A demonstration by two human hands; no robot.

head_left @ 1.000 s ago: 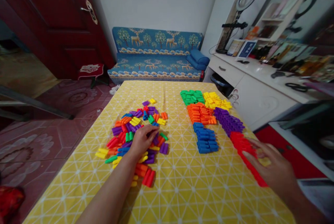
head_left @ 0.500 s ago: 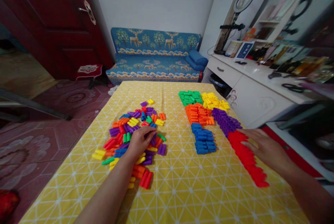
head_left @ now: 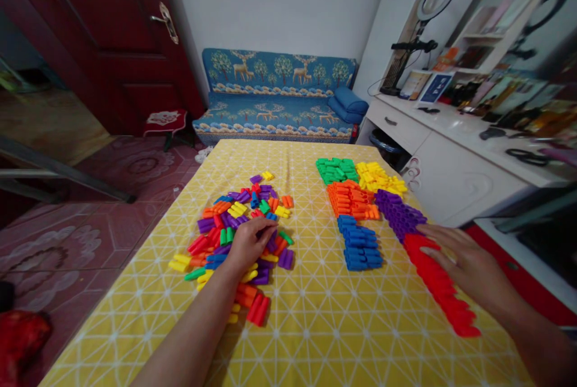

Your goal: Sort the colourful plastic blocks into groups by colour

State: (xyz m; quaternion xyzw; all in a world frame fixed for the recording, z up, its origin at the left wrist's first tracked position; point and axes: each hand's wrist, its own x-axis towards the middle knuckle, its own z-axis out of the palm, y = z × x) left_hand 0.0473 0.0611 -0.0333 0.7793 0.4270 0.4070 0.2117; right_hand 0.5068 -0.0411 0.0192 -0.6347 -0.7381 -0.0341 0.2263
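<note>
My left hand is over the right part of a mixed pile of short plastic building pieces in several colours. Its fingers and thumb are drawn together at a blue piece; whatever is between them is too small or hidden to make out. On the right, my right hand lies along the row of red pieces, fingers stretched out and thumb apart. Its fingertips reach where the red row meets the purple pieces. Orange pieces and blue pieces form sorted groups to its left.
Green pieces and yellow pieces lie grouped at the table's far right. A yellow patterned cloth covers the table. Behind stands a blue sofa; a white dresser is right, a red stool left.
The whole view has shifted slightly, so everything appears a little further right. Both hands stay at nearly the same places over the pieces, and the groups look unchanged.
</note>
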